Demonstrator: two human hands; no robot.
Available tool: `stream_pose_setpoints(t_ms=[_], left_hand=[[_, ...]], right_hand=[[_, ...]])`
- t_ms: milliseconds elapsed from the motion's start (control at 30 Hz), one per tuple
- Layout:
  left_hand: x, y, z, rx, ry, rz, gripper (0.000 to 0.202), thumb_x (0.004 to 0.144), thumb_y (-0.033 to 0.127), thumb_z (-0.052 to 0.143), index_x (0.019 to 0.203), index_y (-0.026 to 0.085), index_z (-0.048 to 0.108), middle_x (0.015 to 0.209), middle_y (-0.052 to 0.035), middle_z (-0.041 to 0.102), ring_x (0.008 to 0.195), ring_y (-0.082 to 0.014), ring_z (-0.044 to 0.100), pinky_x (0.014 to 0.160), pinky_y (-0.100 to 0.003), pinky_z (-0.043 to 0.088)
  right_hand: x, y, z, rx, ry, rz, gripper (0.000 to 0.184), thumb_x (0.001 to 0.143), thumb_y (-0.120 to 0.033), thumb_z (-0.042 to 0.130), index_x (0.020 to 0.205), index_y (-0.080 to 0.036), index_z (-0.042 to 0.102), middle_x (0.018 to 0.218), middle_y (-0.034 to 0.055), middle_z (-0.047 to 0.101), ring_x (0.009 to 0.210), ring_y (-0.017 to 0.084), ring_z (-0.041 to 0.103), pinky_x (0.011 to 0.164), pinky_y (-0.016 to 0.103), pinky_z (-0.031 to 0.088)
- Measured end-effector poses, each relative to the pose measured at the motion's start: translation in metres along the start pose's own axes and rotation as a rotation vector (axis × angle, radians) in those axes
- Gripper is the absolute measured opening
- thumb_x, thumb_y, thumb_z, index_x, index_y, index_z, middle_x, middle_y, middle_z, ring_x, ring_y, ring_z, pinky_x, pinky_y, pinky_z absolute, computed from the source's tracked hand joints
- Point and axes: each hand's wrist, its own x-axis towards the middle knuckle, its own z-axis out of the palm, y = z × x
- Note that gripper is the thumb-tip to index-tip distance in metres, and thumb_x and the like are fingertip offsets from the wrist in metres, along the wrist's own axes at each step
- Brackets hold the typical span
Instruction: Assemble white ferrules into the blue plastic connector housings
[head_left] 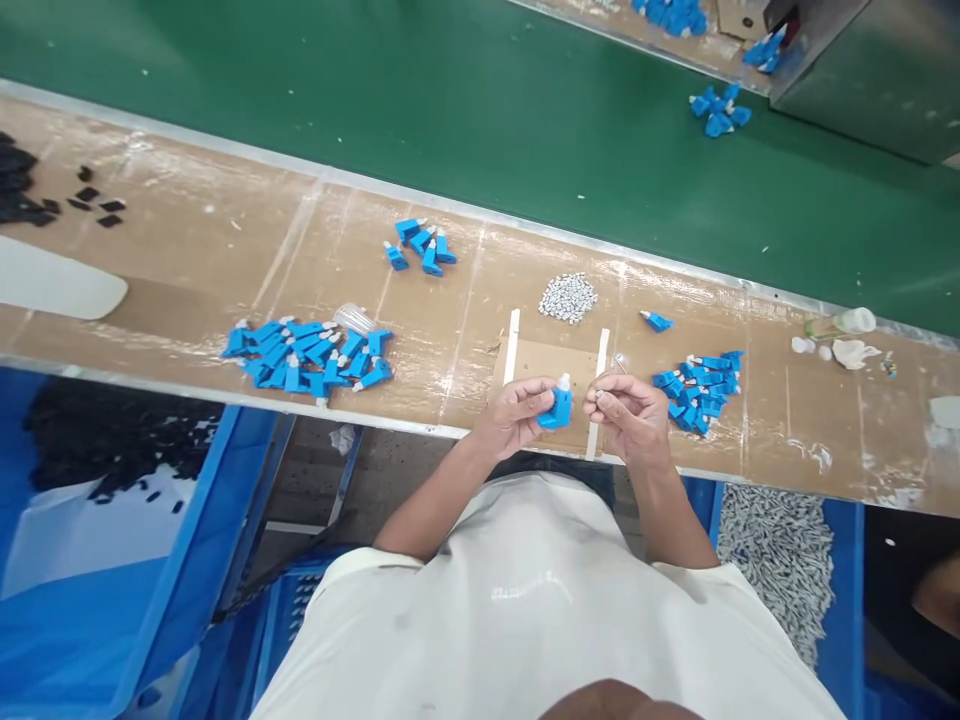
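Observation:
My left hand (517,418) is closed round a blue plastic part (556,410) whose white tip points up and away from me. To its right, my right hand (628,415) pinches something small between thumb and fingertips; the fingers mostly cover it. Both hands are over a cardboard piece (551,362) between two white strips. Just beyond lies a heap of small grey metal pieces (568,298). Right of my right hand sits a pile of blue parts with white tips (701,388), and a single blue part (657,321) lies behind that pile.
A larger pile of blue parts (304,358) and a smaller group (420,246) lie left. A green belt (450,110) runs behind the bench. A small bottle (847,322) lies at right. Below the edge stand blue bins with black pieces (112,430) and grey metal pieces (776,560).

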Motion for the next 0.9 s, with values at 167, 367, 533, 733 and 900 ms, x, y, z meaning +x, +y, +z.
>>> stream_pose_setpoints(t_ms=[167,367,533,733,900], left_hand=[[0.001,-0.002,-0.001,0.023,0.017,0.009,0.050,0.061,0.046,0.096,0.089,0.011,0.073,0.078,-0.0035,0.069,0.066,-0.0094,0.063,0.063,-0.020,0.051],[0.002,-0.002,0.001,0.107,0.038,0.069,0.050,0.062,0.050,0.095,0.087,0.013,0.073,0.079,-0.0032,0.070,0.067,-0.0101,0.063,0.062,-0.020,0.050],[0.001,-0.002,0.002,0.180,0.025,0.145,0.049,0.066,0.054,0.091,0.088,0.014,0.073,0.077,-0.0024,0.069,0.066,-0.0104,0.061,0.062,-0.022,0.048],[-0.001,-0.004,-0.002,0.276,0.043,0.228,0.047,0.069,0.055,0.089,0.088,0.015,0.075,0.080,-0.0040,0.070,0.072,-0.0135,0.064,0.068,-0.025,0.050],[-0.002,-0.005,-0.004,0.329,0.042,0.307,0.042,0.073,0.052,0.087,0.090,0.015,0.077,0.082,-0.0051,0.071,0.072,-0.0137,0.064,0.068,-0.025,0.050]], right_hand=[[0.000,0.002,0.003,0.003,-0.002,0.004,0.035,0.070,-0.047,0.092,0.086,-0.021,0.074,0.077,0.0023,0.076,0.063,0.014,0.072,0.057,0.023,0.062],[-0.001,0.002,0.005,-0.088,0.001,-0.011,0.038,0.072,-0.053,0.089,0.084,-0.022,0.072,0.074,0.0028,0.073,0.063,0.017,0.070,0.058,0.030,0.062],[-0.005,-0.003,0.011,-0.184,0.050,-0.062,0.037,0.071,-0.055,0.088,0.081,-0.022,0.073,0.069,0.0020,0.071,0.058,0.017,0.068,0.056,0.033,0.062],[-0.007,-0.006,0.013,-0.195,0.003,-0.056,0.031,0.076,-0.050,0.086,0.081,-0.022,0.073,0.067,0.0006,0.069,0.057,0.015,0.065,0.056,0.030,0.059],[-0.009,-0.005,0.014,-0.249,-0.002,-0.130,0.029,0.079,-0.048,0.084,0.082,-0.021,0.073,0.075,0.0011,0.065,0.062,0.013,0.062,0.060,0.028,0.055]])
